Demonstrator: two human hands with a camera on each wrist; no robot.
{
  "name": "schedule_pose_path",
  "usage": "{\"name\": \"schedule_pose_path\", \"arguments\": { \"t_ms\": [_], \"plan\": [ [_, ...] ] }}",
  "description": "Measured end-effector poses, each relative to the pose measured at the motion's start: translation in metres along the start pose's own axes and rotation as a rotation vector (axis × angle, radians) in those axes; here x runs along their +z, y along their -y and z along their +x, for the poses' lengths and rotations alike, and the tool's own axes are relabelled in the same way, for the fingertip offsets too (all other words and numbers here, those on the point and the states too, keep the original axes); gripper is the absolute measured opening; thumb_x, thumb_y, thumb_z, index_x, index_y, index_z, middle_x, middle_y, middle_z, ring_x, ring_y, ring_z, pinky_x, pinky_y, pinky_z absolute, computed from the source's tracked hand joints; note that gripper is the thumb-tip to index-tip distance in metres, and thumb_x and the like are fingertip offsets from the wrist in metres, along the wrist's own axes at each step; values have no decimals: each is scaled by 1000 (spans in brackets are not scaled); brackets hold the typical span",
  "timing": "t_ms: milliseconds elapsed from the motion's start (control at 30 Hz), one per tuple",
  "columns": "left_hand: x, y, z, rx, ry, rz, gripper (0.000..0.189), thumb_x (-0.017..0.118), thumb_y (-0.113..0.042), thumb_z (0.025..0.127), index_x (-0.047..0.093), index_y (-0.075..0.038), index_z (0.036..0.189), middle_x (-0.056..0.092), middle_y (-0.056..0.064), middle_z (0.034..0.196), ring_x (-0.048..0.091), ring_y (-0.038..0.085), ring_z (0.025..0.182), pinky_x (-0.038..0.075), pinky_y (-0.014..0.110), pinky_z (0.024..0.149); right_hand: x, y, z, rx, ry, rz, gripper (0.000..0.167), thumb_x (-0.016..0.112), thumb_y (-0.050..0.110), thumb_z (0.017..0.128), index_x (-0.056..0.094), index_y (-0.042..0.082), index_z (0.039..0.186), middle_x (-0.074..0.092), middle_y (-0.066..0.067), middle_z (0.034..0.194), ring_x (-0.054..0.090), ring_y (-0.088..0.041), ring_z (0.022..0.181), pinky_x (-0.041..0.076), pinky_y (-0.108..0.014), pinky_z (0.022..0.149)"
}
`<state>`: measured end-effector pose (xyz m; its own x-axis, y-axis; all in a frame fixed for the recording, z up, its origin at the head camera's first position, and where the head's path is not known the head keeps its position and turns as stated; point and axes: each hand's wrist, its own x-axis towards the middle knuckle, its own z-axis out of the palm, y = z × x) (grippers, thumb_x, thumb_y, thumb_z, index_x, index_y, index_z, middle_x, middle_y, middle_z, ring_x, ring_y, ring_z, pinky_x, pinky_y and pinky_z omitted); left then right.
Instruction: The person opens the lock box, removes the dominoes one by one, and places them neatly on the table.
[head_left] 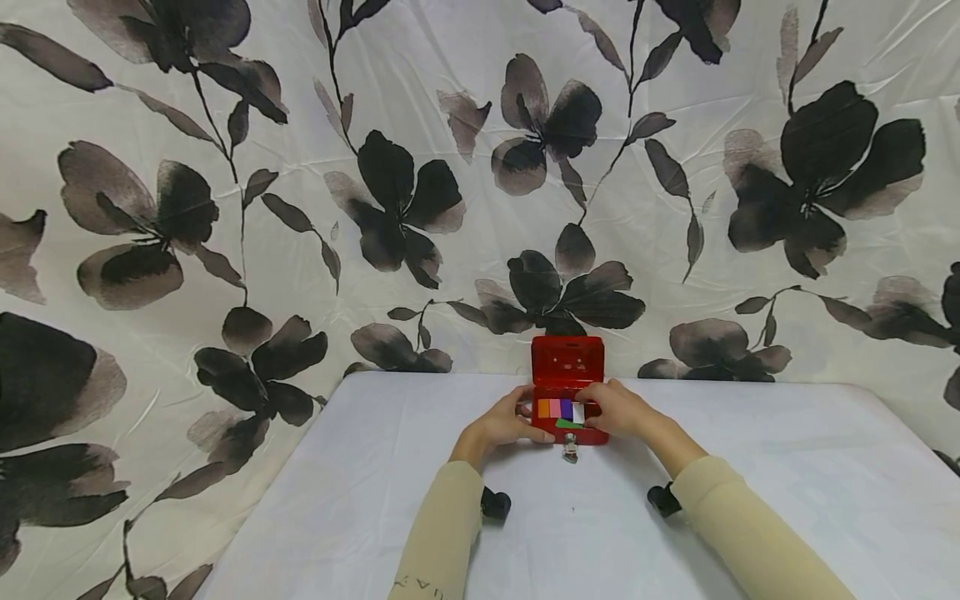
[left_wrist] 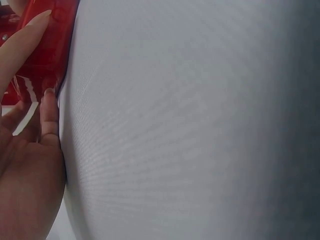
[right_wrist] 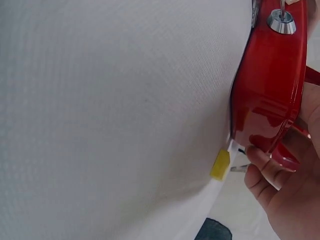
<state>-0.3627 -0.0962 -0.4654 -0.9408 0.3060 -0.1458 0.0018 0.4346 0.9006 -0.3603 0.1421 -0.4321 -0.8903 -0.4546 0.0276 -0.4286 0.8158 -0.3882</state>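
A red cash box (head_left: 572, 437) stands on the table with its lid (head_left: 567, 357) raised. Inside, orange, pink and purple blocks (head_left: 566, 408) line up beside a white block (head_left: 578, 413), and a green block (head_left: 567, 423) lies in front of them. My left hand (head_left: 501, 423) grips the box's left end, thumb along the front. At the right end is my right hand (head_left: 624, 408), forefinger and thumb at the white block's far and near ends, seemingly pinching it. Its other fingers curl by the outer wall in the right wrist view. Keys (head_left: 571, 451) hang from the front lock (right_wrist: 282, 21).
A white cloth covers the table (head_left: 562, 550). Behind it hangs a flowered curtain (head_left: 450, 167). A small yellow piece (right_wrist: 220, 165) lies just past the box's right end, near a grey pointed thing (right_wrist: 240, 169) I cannot identify.
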Motion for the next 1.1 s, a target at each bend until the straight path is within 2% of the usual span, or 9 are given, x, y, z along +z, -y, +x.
{"name": "schedule_pose_path", "arguments": {
  "t_ms": [267,467,733,900,1100],
  "plan": [
    [0,1,1,-3,6,-12,94,91,-23,77,40,-20,155,58,4,132,56,25,115,49,49,106,1,1,1,-42,-27,-73,31,80,14,87,74,2,116,72,-10,110,57,-31,101,54,-51,90],
    [0,1,2,-7,6,-17,93,91,-21,77,41,-20,155,58,5,130,55,25,113,49,50,106,4,0,4,-14,-32,-110,30,82,20,86,77,6,112,72,-6,102,57,-27,98,56,-49,84],
    [-1,1,2,-14,7,-24,93,91,-21,78,40,-19,156,58,6,130,55,26,113,48,52,106,2,7,8,37,-23,-138,22,84,27,85,78,11,100,62,3,77,52,-22,84,52,-40,69],
    [0,0,1,-11,7,-28,92,90,-21,79,39,-19,156,58,6,131,55,26,114,48,52,107,2,9,8,48,-41,-157,21,84,28,85,77,11,96,60,3,72,52,-21,79,52,-38,66],
    [-1,-1,0,-13,8,-29,92,90,-21,79,39,-18,156,58,7,131,56,26,114,47,53,107,5,7,8,62,-70,-157,26,85,29,84,78,10,98,63,1,76,54,-21,80,55,-41,70]
  ]
}}
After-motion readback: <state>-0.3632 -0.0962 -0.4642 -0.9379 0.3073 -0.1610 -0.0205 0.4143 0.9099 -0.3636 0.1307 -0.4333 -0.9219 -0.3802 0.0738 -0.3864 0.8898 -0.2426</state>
